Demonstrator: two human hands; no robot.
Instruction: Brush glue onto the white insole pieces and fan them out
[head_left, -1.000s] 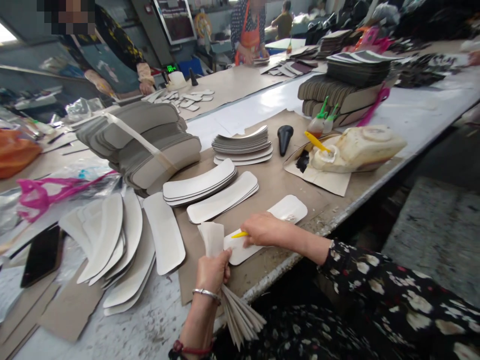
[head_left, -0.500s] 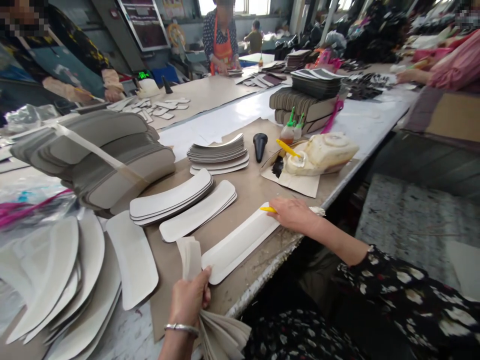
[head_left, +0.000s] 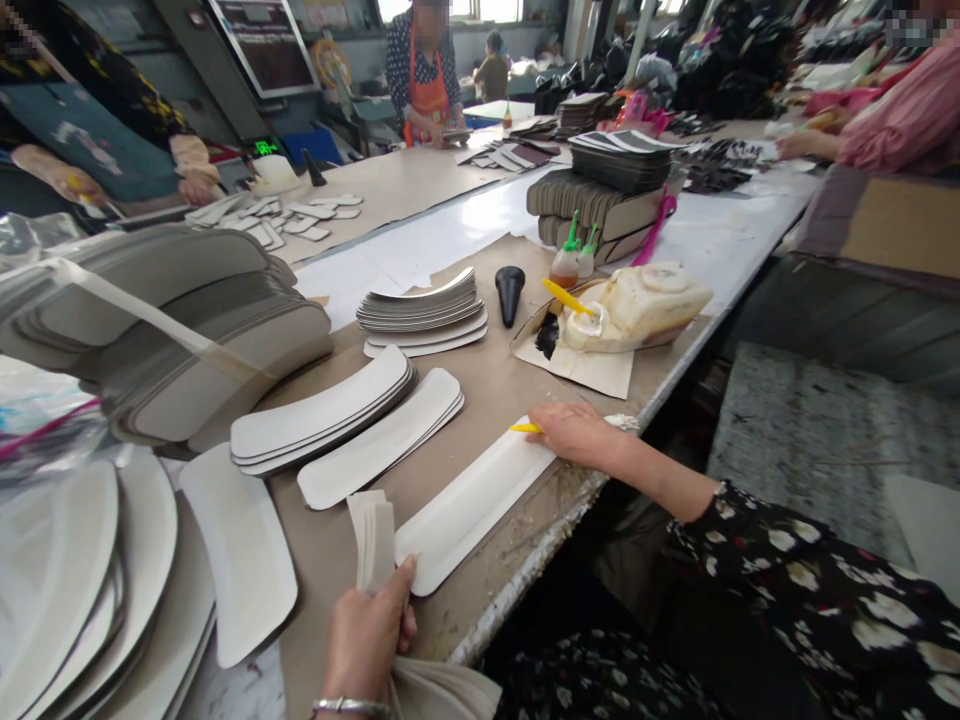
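My left hand [head_left: 369, 622] is closed around a bundle of pale fabric strips [head_left: 373, 538], which stick out above and below the fist. Its thumb touches the near end of a white panel [head_left: 469, 515] lying on brown board. At the panel's far end rests my right hand [head_left: 574, 435], fingers curled round a yellow-handled tool [head_left: 527, 428]. A whitish, clotted end shows beyond that hand; I cannot tell its exact kind. Just beyond lie curved white pieces [head_left: 382, 440] and a thicker stack of such pieces [head_left: 322, 405].
Large bound stacks [head_left: 225, 390] and fanned white pieces [head_left: 142, 570] stand at the left. Further off are a black cone-shaped object [head_left: 510, 295], a stained plastic container [head_left: 652, 305] with a yellow handle in it, and green-tipped bottles [head_left: 566, 262]. Several people work around the tables.
The view has shifted slightly, so most things sit a little further left. Both hands keep their holds, with the right hand still at the far end of the panel.
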